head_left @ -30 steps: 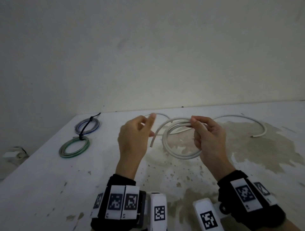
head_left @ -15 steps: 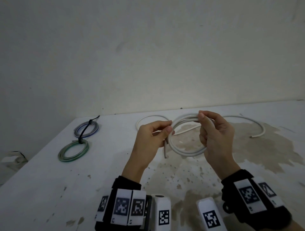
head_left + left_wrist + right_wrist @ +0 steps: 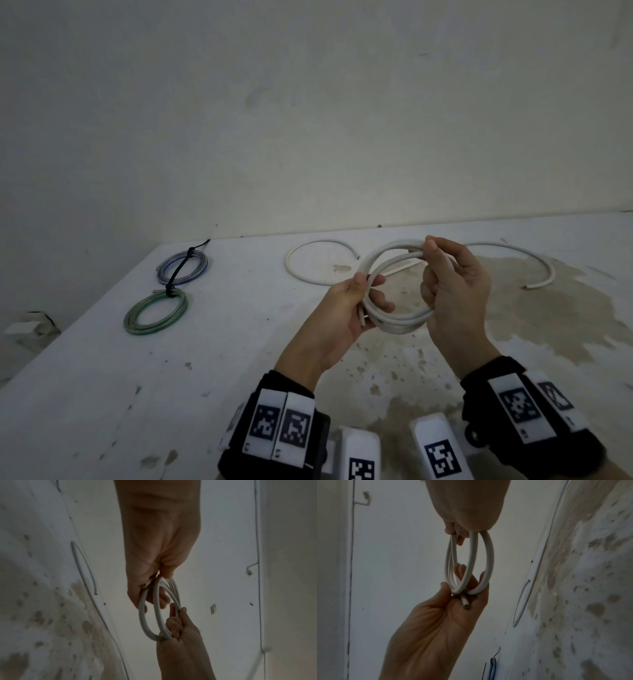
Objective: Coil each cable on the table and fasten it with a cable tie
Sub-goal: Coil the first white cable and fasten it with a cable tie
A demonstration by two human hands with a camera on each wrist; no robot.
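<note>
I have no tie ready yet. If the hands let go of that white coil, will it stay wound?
Probably not. The white cable looks fairly stiff: its loops stand apart in the right wrist view, and each hand's grip, left hand and right hand, pins them. The loose cable on the table keeps a springy arc, so expect unwinding.

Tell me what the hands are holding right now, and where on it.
Both hold the coiled white cable. The left hand pinches the loops at the coil's left side, by a cut end; the right hand grips the opposite side.
</note>
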